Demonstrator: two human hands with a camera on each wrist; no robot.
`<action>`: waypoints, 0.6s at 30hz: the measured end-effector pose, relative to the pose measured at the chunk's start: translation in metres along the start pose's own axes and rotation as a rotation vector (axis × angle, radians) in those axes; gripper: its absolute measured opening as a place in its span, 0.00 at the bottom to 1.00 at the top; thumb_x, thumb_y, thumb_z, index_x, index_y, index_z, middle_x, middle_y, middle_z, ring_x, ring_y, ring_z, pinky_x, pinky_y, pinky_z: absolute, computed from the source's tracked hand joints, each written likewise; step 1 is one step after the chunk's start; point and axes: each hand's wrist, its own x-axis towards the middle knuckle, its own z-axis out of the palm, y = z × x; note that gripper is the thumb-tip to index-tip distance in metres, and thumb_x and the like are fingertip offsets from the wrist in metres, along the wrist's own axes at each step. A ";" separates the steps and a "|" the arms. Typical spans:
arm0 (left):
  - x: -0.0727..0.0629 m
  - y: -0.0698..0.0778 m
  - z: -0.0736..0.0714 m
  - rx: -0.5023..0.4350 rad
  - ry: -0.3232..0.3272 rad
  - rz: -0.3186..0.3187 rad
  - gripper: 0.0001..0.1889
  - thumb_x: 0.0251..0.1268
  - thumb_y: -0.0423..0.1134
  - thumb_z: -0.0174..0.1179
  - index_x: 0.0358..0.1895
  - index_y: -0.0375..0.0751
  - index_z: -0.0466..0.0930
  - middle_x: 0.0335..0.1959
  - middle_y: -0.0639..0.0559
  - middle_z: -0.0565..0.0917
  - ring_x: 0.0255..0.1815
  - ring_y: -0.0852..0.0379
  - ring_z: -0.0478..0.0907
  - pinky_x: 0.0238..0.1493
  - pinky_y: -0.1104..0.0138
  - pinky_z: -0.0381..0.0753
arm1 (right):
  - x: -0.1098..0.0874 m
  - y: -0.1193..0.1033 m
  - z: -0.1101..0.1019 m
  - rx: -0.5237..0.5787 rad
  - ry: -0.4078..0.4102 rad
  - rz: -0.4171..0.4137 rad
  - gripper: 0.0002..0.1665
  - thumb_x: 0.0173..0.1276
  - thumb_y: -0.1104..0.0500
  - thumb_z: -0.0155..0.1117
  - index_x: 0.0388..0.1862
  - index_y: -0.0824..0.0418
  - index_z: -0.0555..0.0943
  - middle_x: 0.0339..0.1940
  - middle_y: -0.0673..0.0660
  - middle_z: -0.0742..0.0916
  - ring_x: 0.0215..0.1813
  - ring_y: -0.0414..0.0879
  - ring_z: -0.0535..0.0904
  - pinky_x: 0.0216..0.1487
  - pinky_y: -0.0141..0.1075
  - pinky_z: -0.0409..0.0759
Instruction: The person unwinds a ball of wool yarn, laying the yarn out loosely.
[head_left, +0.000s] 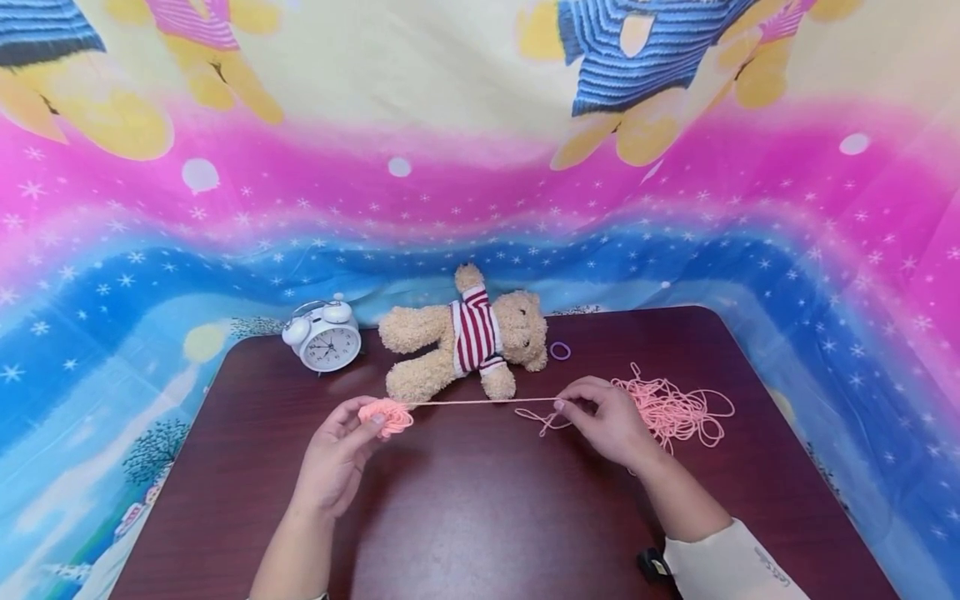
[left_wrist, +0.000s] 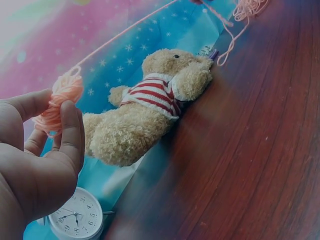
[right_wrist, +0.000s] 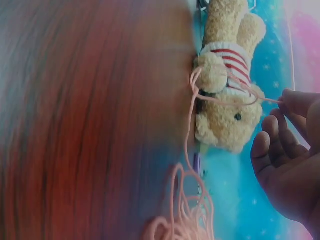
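Note:
My left hand (head_left: 341,454) grips a small wound ball of pink yarn (head_left: 386,417) between thumb and fingers; the left wrist view shows the wraps of the yarn ball (left_wrist: 65,95) up close. A single strand (head_left: 480,402) runs taut from it across to my right hand (head_left: 607,421). There the thumb and index finger pinch the strand, with the other fingers loosely bent in the right wrist view. Past the pinch, the slack yarn hangs in a loop (right_wrist: 191,115) and leads to a loose tangled heap of pink yarn (head_left: 678,408) on the table's right side.
A teddy bear (head_left: 476,333) in a red-and-white striped shirt lies on its back behind the strand. To its left stands a white alarm clock (head_left: 330,346). A purple ring (head_left: 560,351) lies by the bear's head. Printed cloth (head_left: 465,200) hangs behind the dark wooden table (head_left: 465,517).

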 end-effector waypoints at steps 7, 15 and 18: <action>0.000 0.002 -0.007 -0.010 0.006 -0.001 0.12 0.73 0.27 0.62 0.55 0.39 0.77 0.46 0.53 0.86 0.42 0.60 0.84 0.47 0.68 0.85 | -0.005 0.010 -0.018 -0.035 0.007 0.019 0.03 0.69 0.57 0.74 0.40 0.53 0.91 0.41 0.42 0.89 0.44 0.39 0.83 0.43 0.38 0.82; -0.001 0.003 -0.013 -0.015 0.017 0.003 0.11 0.73 0.27 0.61 0.54 0.40 0.77 0.46 0.52 0.86 0.43 0.60 0.85 0.49 0.67 0.86 | -0.012 0.022 -0.039 -0.074 0.042 0.047 0.02 0.70 0.57 0.73 0.40 0.51 0.90 0.42 0.44 0.89 0.44 0.42 0.84 0.43 0.40 0.81; -0.001 0.004 -0.016 -0.012 0.025 -0.002 0.11 0.73 0.27 0.62 0.54 0.40 0.77 0.46 0.53 0.86 0.44 0.60 0.85 0.50 0.67 0.85 | -0.015 0.027 -0.047 -0.102 0.054 0.065 0.03 0.70 0.56 0.73 0.41 0.52 0.91 0.43 0.46 0.90 0.48 0.45 0.85 0.45 0.40 0.80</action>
